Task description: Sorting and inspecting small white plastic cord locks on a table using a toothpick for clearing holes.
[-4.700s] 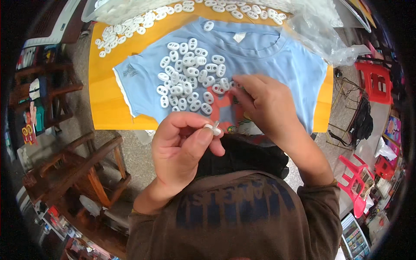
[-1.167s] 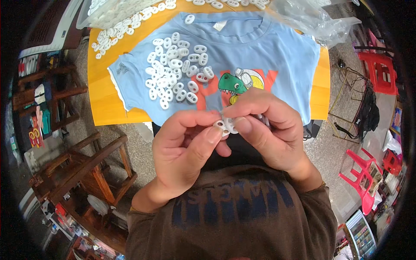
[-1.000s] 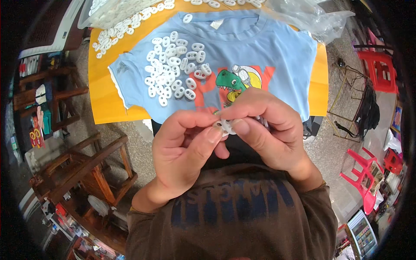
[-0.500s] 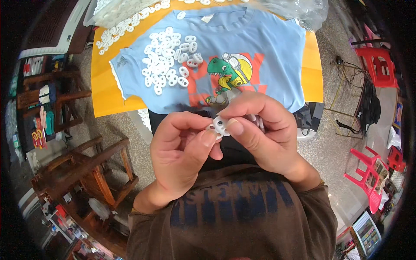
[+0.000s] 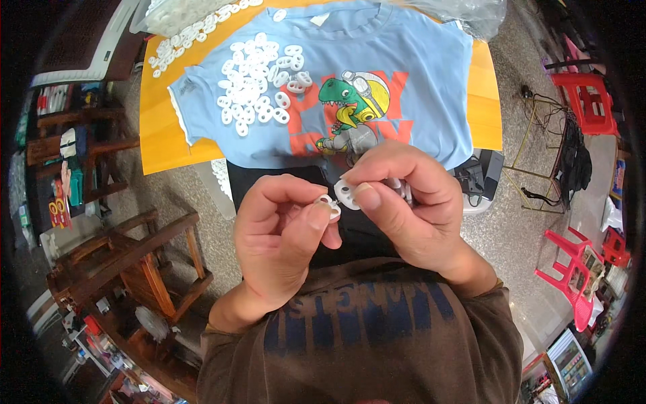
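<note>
My left hand (image 5: 279,232) pinches a small white oval plastic piece with two holes (image 5: 334,210) between thumb and fingertips. Close by on its right, my right hand (image 5: 410,209) grips another white two-hole piece (image 5: 346,191) between thumb and forefinger. More white pieces (image 5: 398,186) show behind that thumb, partly hidden by the fingers. The two pinched pieces are nearly touching; whether something thin joins them is too small to tell. Beyond my hands, a pile of the same pieces (image 5: 252,81) lies on a light blue T-shirt (image 5: 431,87) with a dinosaur print.
The shirt is spread on a yellow-orange tabletop (image 5: 161,135). At the far left stands a clear container (image 5: 182,17) of white pieces, with loose ones beside it. A clear plastic bag (image 5: 471,17) sits far right. Wooden stools (image 5: 145,269) and red plastic stools (image 5: 582,101) stand around.
The two pinched pieces, overlapping before, have come slightly apart as my left hand shifted a little left. The table and shirt sit slightly higher in view.
</note>
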Tool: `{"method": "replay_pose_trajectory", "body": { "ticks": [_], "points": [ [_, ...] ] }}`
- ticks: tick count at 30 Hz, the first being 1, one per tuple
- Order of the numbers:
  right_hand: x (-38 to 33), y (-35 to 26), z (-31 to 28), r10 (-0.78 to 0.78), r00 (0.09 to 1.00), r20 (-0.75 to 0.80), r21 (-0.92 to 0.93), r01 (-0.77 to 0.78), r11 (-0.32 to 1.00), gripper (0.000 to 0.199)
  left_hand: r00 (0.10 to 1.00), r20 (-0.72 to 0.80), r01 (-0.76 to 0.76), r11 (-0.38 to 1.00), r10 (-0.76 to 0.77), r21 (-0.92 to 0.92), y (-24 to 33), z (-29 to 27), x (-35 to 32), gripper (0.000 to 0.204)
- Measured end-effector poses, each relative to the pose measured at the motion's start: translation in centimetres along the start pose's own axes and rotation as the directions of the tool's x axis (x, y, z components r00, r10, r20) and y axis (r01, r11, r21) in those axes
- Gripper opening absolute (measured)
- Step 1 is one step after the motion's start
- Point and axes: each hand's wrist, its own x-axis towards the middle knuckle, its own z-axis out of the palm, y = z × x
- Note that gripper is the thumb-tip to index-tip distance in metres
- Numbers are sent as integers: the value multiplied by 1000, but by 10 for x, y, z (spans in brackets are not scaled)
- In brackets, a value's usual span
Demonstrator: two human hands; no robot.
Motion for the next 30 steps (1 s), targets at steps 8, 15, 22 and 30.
{"method": "replay_pose_trajectory", "body": {
  "ticks": [8, 15, 22, 30],
  "points": [
    [5, 5, 0, 29, 999, 29, 25, -30, 999, 8, 998, 16, 65, 998, -65, -3, -1, -4, 6, 13],
    [7, 8, 1, 72, 997, 18, 39, -73, 997, 8, 998, 28, 56, 998, -56, -15, -4, -7, 7, 16],
    [9, 14, -1, 51, 998, 26, 17, -52, 999, 8, 997, 14, 73, 997, -73, 9, -2, -3, 6, 22],
    [9, 11, -1, 127, 992, 30, 90, -129, 988, 5, 988, 136, 61, 997, -68, 54, -1, -15, 9, 24]
  ]
}}
